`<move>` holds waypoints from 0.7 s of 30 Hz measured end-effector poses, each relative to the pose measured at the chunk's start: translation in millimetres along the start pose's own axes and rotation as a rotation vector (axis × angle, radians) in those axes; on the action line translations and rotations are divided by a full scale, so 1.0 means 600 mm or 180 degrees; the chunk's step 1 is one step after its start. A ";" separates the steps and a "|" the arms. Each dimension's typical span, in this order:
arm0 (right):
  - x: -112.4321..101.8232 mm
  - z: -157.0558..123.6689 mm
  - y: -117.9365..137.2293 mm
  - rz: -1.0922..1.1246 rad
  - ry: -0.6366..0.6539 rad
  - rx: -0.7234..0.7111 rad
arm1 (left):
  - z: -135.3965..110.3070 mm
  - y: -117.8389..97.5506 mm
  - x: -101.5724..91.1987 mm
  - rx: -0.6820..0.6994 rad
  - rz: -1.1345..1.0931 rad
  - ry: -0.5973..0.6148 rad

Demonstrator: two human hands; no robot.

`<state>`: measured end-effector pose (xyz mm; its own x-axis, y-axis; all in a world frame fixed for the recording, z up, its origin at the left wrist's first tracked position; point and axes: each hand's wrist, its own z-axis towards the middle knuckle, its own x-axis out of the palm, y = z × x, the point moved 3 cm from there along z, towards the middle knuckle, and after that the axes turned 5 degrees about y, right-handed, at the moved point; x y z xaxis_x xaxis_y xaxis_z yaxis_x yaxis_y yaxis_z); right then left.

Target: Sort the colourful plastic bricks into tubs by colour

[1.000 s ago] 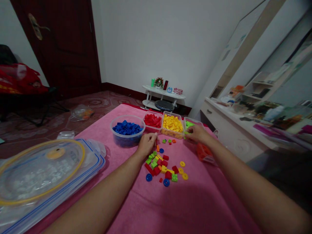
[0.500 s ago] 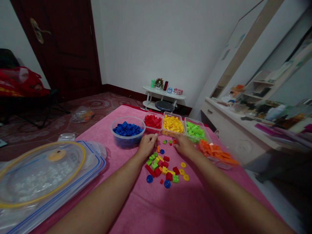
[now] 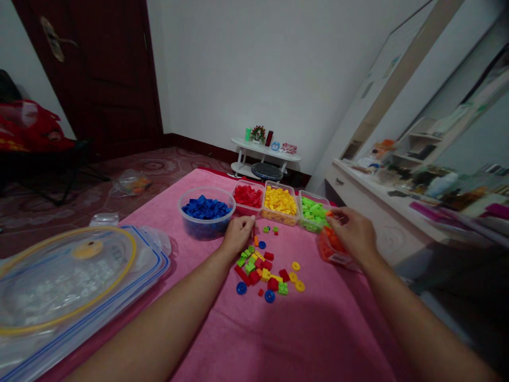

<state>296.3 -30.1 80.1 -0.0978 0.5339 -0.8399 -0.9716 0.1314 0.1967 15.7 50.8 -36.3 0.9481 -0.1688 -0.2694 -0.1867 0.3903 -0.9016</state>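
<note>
Fingers [image 3: 244, 225] of left hand [image 3: 237, 236] bunched; right hand [image 3: 353, 233] over edge-side orange tub [image 3: 333, 255], grip unclear.

Along the far edge of the surface [image 3: 278, 339], 5 containers of bricks: 1 round bowl [image 3: 206, 212] of blue pieces, 1 red tub [image 3: 248, 197], 1 yellow tub [image 3: 280, 202], 1 green tub [image 3: 312, 209], 1 orange tub [image 3: 332, 249]. At the middle: 3 yellow rings [image 3: 296, 265], 3 blue discs [image 3: 242, 288], 1 heap of mixed bricks [image 3: 258, 265], too crowded to count. At the left edge: 1 round lid [image 3: 59, 276] on stacked rectangular lids [image 3: 151, 265], number unclear. 2 hands: left hand [image 3: 238, 233], right hand [image 3: 353, 233].
</note>
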 end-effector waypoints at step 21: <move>0.163 -0.094 0.254 0.0206 0.1814 -0.0825 | -0.001 -0.002 -0.004 0.0001 0.0023 0.0047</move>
<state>126.8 -4.8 -0.7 -0.1883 -0.0045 -0.9821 -0.9735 -0.1312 0.1872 13.7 50.0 -34.8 0.9428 -0.1793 -0.2809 -0.1935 0.3917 -0.8995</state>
